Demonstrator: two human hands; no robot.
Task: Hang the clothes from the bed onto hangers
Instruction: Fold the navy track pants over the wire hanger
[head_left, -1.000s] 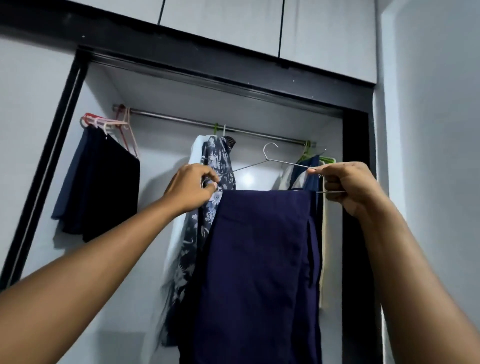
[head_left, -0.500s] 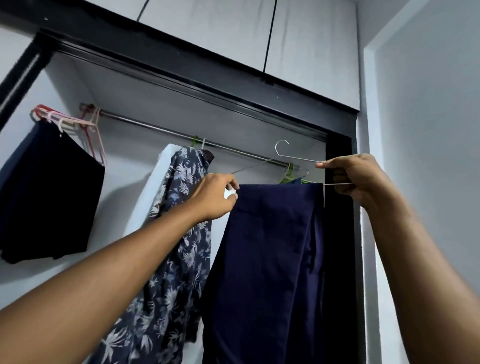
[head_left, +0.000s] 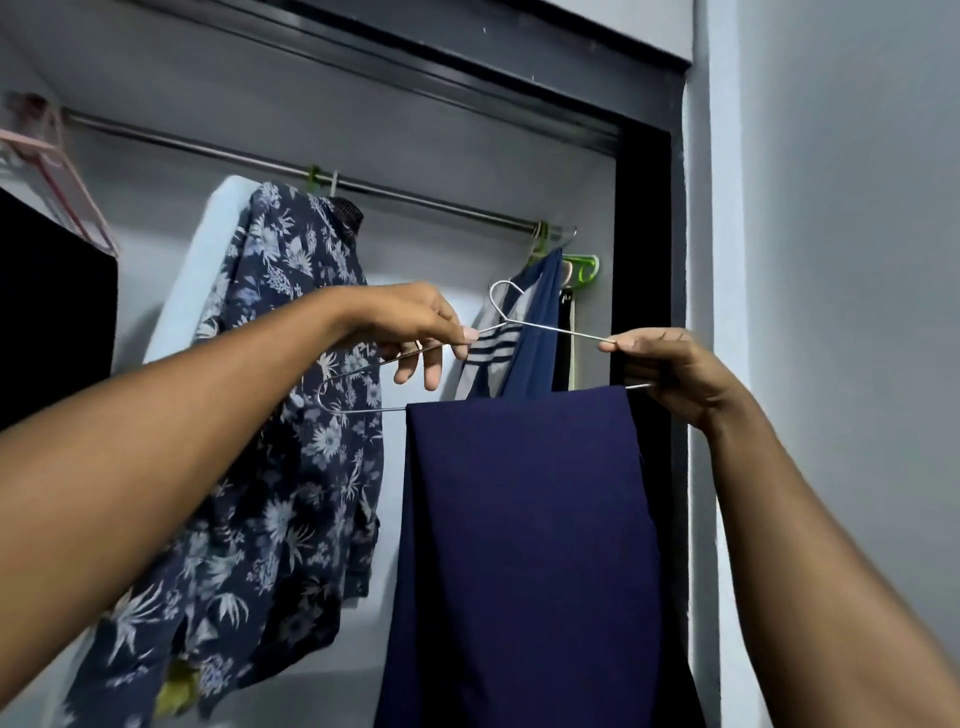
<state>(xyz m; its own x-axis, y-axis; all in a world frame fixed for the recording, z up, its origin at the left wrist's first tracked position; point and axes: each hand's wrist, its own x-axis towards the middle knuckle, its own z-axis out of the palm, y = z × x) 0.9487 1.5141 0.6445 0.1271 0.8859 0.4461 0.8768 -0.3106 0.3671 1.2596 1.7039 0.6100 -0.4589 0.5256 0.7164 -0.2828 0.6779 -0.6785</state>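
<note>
Fig. | L grip (head_left: 415, 322): thumb+finger pinch wire hanger (head_left: 561, 331) nr neck | R grip (head_left: 670, 369): curled round hanger's rt end | navy trousers (head_left: 524, 545): draped over hanger bar, below rail (head_left: 415, 200) | handling (est.): cloth soft, light, may slide; hold wire ends level.

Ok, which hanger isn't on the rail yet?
The silver wire hanger carrying the navy trousers, gripped by the left hand and right hand below the rail. The green hangers and pink hanger hang from it.
</note>
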